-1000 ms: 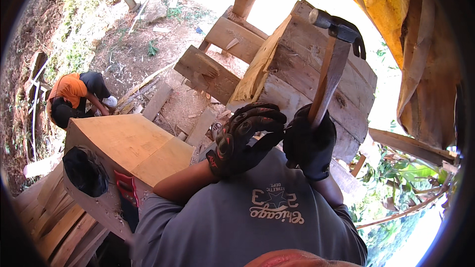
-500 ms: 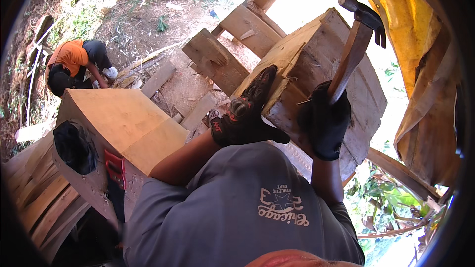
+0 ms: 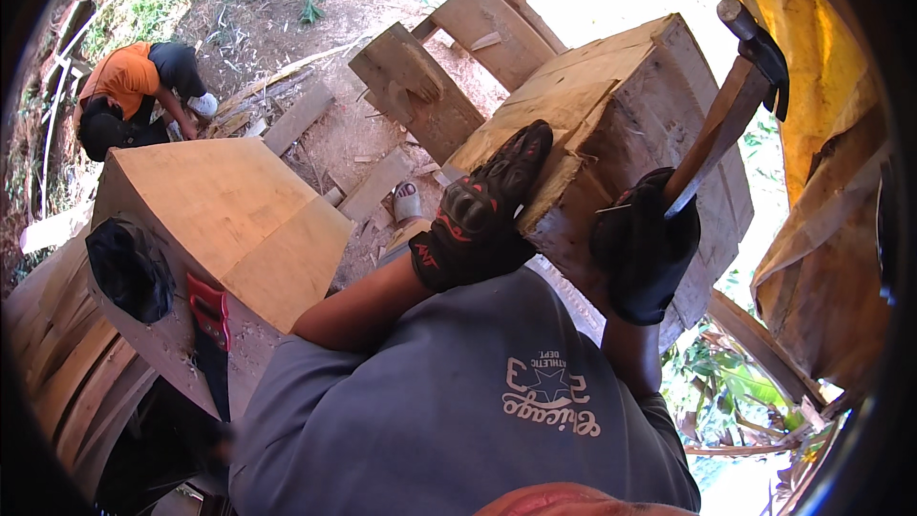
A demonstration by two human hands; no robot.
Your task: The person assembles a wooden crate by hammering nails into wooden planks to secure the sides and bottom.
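Observation:
A claw hammer (image 3: pixel 716 124) with a wooden handle is gripped in my right hand (image 3: pixel 650 253), which wears a black glove. Its steel head points up, at the upper right. A thin nail-like piece (image 3: pixel 613 208) sticks out from the same fist. My left hand (image 3: pixel 482 215), in a black glove with red marks, lies with fingers stretched along the near edge of a large wooden box (image 3: pixel 564 96). The thumb is tucked out of sight. My right hand is close in front of the box's rough side.
A second wooden box (image 3: pixel 229 220) stands at left, with a red-handled handsaw (image 3: pixel 208 311) and a black bag (image 3: pixel 129 270) on its side. Beyond, a person in orange (image 3: pixel 124 81) crouches. Planks (image 3: pixel 415 91) lie ahead; a yellow tarp (image 3: pixel 793 57) hangs at right.
My left hand's fingers have come down along the box edge and its thumb has drawn in. The right hand and hammer have shifted slightly right. The view has moved a little.

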